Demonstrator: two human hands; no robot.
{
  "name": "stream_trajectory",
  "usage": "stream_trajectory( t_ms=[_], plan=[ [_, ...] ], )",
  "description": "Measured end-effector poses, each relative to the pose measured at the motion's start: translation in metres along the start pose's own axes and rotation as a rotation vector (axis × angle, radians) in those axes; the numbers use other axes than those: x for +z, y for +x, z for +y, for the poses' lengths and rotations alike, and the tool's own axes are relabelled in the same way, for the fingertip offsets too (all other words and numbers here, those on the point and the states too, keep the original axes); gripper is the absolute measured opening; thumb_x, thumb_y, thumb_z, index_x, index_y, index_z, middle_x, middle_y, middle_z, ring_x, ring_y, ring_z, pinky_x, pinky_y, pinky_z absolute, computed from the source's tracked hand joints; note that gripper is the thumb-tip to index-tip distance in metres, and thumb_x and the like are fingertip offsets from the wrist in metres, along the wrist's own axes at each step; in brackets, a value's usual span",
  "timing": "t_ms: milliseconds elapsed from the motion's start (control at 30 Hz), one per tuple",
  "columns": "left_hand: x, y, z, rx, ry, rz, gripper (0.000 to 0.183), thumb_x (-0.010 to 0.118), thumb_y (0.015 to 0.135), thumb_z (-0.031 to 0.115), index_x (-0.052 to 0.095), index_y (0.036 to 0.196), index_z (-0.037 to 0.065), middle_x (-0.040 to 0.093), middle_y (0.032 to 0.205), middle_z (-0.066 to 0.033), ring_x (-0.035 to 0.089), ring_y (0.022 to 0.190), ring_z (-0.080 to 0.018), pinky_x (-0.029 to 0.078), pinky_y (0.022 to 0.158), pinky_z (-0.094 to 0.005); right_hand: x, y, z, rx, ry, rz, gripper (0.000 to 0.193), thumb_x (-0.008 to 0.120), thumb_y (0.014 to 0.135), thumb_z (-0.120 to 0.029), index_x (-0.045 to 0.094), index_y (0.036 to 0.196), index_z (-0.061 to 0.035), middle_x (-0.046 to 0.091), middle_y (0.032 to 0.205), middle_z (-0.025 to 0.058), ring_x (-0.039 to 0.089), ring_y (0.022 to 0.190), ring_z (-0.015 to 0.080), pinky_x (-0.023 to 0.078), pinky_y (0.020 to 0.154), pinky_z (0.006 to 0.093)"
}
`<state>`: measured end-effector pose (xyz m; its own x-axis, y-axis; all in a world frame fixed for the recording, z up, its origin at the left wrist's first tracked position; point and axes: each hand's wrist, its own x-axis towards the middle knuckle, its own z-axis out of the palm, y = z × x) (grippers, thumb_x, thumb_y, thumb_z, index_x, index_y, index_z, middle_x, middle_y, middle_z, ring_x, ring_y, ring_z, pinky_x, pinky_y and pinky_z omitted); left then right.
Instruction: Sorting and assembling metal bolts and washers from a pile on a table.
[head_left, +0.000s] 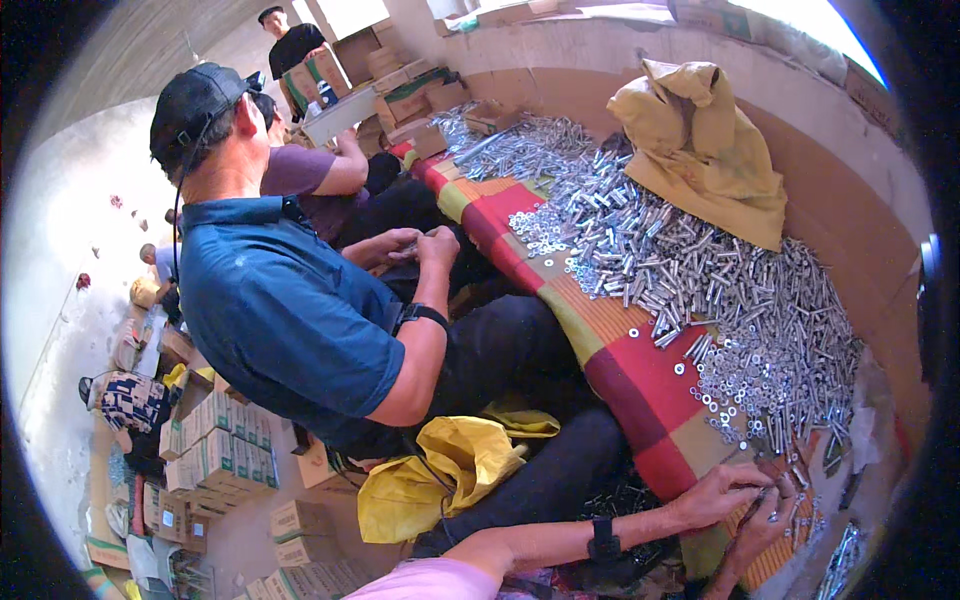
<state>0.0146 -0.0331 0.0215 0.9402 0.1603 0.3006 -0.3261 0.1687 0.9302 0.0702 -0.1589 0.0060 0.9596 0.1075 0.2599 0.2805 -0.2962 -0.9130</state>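
The fingers of the left hand [733, 493] and right hand [766, 522] are bent in and nearly closed, their tips meeting around a small metal piece [770, 492]; its exact kind is too small to tell. Just beyond the fingertips, a few loose bolts lie on a checked cloth [650, 385], and past these spread flat washers [735, 385]. Farther out from the fingers rises a broad heap of silver bolts [690, 265], with a tan sack [715, 150] slumped over its far side. To the right of the fingers, more long bolts [840, 560] lie in a bunch. Back along the left forearm are a black wristband [604, 540] and a pink sleeve [430, 582]. Well left of the fingers sit a yellow bag [430, 480], a co-worker in a dark blue shirt [280, 300] and stacked cartons [220, 445].
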Motion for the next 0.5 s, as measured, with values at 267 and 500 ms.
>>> stream_trajectory(
  t_ms=[267, 500],
  plan=[
    [0.003, -0.011, 0.011, 0.111, 0.162, 0.028, 0.028, 0.053, 0.079, 0.009, 0.054, 0.105, -0.002, 0.057, 0.099, -0.013, 0.052, 0.099, -0.0255, 0.04, 0.087, -0.0337, -0.005, -0.012, 0.001, 0.138, 0.197, -0.069, 0.028, 0.044, 0.086, -0.017, 0.05, 0.104, 0.0034, 0.054, 0.1, 0.0155, 0.051, 0.092, 0.0238, 0.042, 0.082, 0.0336],
    [0.009, -0.025, -0.002, -0.045, 0.102, 0.063, 0.029, 0.053, 0.078, 0.008, 0.054, 0.105, -0.002, 0.057, 0.101, -0.0138, 0.054, 0.099, -0.0258, 0.041, 0.086, -0.0343, -0.009, -0.033, 0.003, -0.152, -0.169, 0.033, 0.029, 0.045, 0.087, -0.019, 0.049, 0.107, 0.0021, 0.055, 0.102, 0.0174, 0.055, 0.089, 0.0277, 0.044, 0.079, 0.0358]
  ],
)
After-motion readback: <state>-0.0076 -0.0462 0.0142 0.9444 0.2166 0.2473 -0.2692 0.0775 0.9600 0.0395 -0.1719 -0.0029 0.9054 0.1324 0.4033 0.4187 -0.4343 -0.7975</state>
